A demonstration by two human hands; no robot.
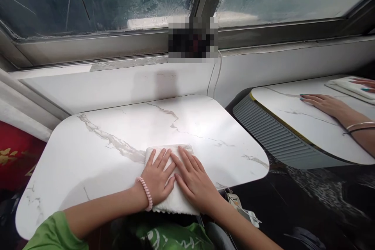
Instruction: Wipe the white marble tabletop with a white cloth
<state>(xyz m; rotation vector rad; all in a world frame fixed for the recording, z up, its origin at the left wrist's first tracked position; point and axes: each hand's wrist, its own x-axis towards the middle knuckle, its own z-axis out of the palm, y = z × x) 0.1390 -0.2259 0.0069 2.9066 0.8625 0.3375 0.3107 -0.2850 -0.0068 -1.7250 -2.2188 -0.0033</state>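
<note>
A folded white towel (178, 202) lies at the near edge of a white marble-patterned table (117, 125). Both my hands rest flat on the towel, side by side and touching near the thumbs. My left hand (158, 177), with a pink coiled band at the wrist, has its fingers outstretched. On the towel's right half, my right hand (195, 177) lies palm down, its fingers also stretched out. Neither hand is wrapped around the cloth.
To the right, another person's hand (325, 104) rests on a second marble-patterned table (281, 105), with their other hand on a white towel (348, 88). A window (102, 4) stands behind. A power strip (234, 200) sits below my table's right edge.
</note>
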